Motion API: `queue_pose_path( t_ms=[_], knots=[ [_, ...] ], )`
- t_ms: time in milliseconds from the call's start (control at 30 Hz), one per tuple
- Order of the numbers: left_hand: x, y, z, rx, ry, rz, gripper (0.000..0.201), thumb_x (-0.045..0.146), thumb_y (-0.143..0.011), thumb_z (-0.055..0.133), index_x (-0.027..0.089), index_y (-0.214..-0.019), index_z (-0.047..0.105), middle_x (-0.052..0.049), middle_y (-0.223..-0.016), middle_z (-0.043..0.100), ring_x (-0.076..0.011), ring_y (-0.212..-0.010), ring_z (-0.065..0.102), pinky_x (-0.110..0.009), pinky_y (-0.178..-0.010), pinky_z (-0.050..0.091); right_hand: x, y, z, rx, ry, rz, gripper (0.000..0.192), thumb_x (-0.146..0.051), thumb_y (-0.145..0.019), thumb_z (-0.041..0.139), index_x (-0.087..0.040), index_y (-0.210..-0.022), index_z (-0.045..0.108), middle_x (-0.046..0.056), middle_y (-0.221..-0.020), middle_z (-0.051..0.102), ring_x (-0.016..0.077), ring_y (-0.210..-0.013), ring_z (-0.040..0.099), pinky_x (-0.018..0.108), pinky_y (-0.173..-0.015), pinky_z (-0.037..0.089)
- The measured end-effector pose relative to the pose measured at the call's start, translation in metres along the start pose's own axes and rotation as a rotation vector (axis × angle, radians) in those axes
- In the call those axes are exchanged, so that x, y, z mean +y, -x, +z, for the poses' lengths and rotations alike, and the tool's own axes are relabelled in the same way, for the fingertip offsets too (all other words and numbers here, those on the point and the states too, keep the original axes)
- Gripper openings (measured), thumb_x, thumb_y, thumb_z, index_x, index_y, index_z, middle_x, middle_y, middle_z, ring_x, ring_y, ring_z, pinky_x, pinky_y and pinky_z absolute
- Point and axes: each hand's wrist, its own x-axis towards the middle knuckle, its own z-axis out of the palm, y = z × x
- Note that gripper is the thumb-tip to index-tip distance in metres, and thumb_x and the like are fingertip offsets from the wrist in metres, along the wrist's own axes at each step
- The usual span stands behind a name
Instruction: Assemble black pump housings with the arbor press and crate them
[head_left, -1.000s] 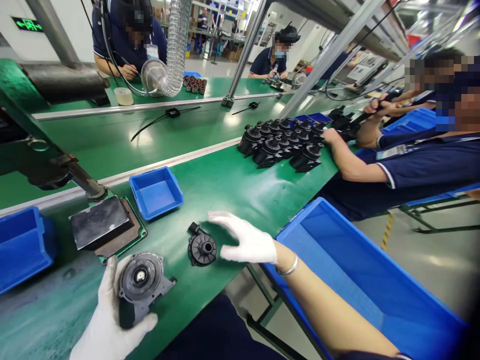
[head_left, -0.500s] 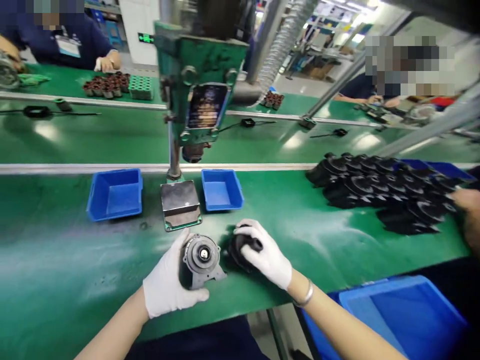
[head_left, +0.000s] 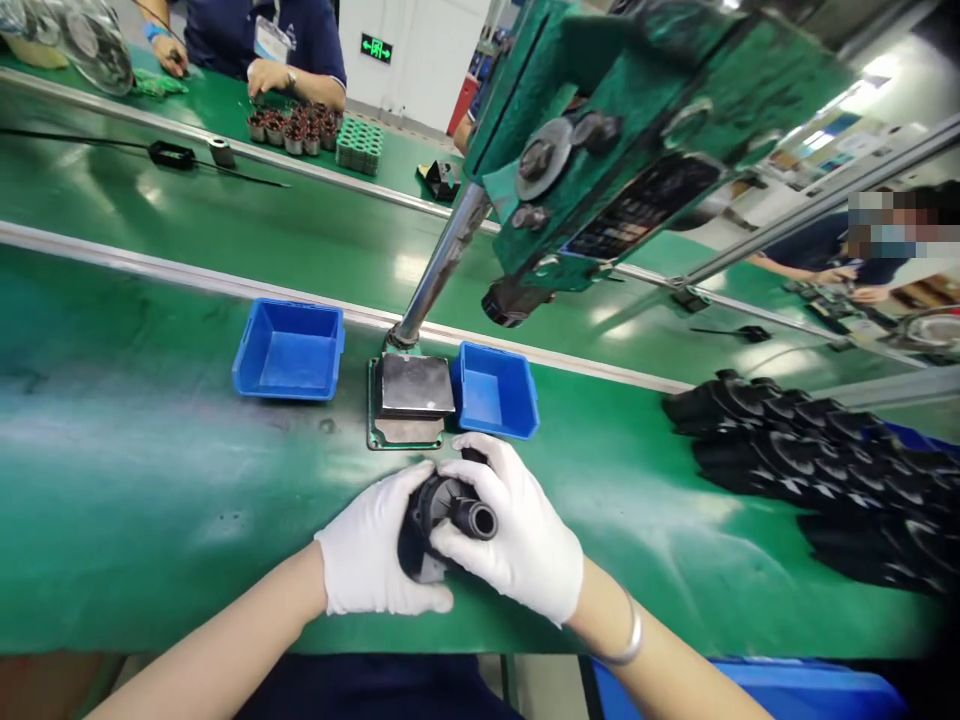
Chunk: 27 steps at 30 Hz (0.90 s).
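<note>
My left hand [head_left: 379,545], in a white glove, curls around the left side of a round motor housing [head_left: 427,568], which is now mostly hidden. On top of it sits a black plastic cover [head_left: 442,500] with a short pipe stub pointing toward me. My right hand [head_left: 517,525], also gloved, grips this cover from the right, its thumb beside the stub. Both parts are together just above or on the green bench; I cannot tell whether the cover is fully seated.
A green press [head_left: 585,170] stands behind, its metal base block [head_left: 416,385] between two blue bins [head_left: 289,350] [head_left: 495,390]. Black covers [head_left: 817,450] lie in rows at right. A blue crate [head_left: 810,690] is below the edge. Co-workers [head_left: 262,50] sit across the bench.
My right hand has moved left with the black cover, bringing it onto the motor housing in my left hand. The view has tilted and shifted.
</note>
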Motion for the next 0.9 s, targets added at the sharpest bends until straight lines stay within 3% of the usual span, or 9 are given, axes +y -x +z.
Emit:
queue_pose_path(
  t_ms=[367,600,800,900],
  knots=[
    [0.0,-0.004,-0.003,-0.038,0.027,0.028,0.079,0.019,-0.045,0.084,0.022,-0.116,0.048,-0.003,-0.11,0.06,-0.0277,-0.107,0.058,-0.042,-0.099,0.047,-0.001,-0.005,-0.005,-0.075,0.119,-0.07,0.045,-0.038,-0.078,0.069,-0.012,-0.113,0.055,0.02,-0.121,0.048,0.0336,-0.115,0.05,0.052,-0.09,0.053],
    [-0.005,-0.002,0.0,-0.03,-0.004,0.04,0.085,0.024,-0.045,0.085,0.022,-0.121,0.046,-0.007,-0.125,0.056,-0.0289,-0.11,0.057,-0.045,-0.102,0.045,0.0,0.0,-0.004,-0.053,0.133,-0.05,0.046,-0.038,-0.078,0.067,-0.014,-0.114,0.054,0.02,-0.124,0.046,0.0342,-0.115,0.051,0.053,-0.088,0.054],
    [-0.008,-0.003,0.001,-0.023,0.0,0.038,0.094,0.024,-0.045,0.085,0.021,-0.128,0.042,-0.006,-0.119,0.058,-0.0261,-0.105,0.058,-0.042,-0.1,0.046,0.002,0.0,-0.005,-0.05,0.099,-0.041,0.041,-0.035,-0.079,0.065,-0.015,-0.114,0.055,0.018,-0.122,0.048,0.0321,-0.115,0.052,0.051,-0.088,0.055],
    [-0.006,-0.004,0.0,-0.022,0.012,0.037,0.088,0.022,-0.044,0.084,0.021,-0.123,0.045,-0.004,-0.113,0.058,-0.0248,-0.1,0.058,-0.041,-0.098,0.047,0.002,-0.001,-0.004,-0.058,0.109,-0.046,0.043,-0.036,-0.079,0.066,-0.014,-0.114,0.054,0.019,-0.122,0.047,0.0326,-0.115,0.051,0.052,-0.088,0.055]
  ],
)
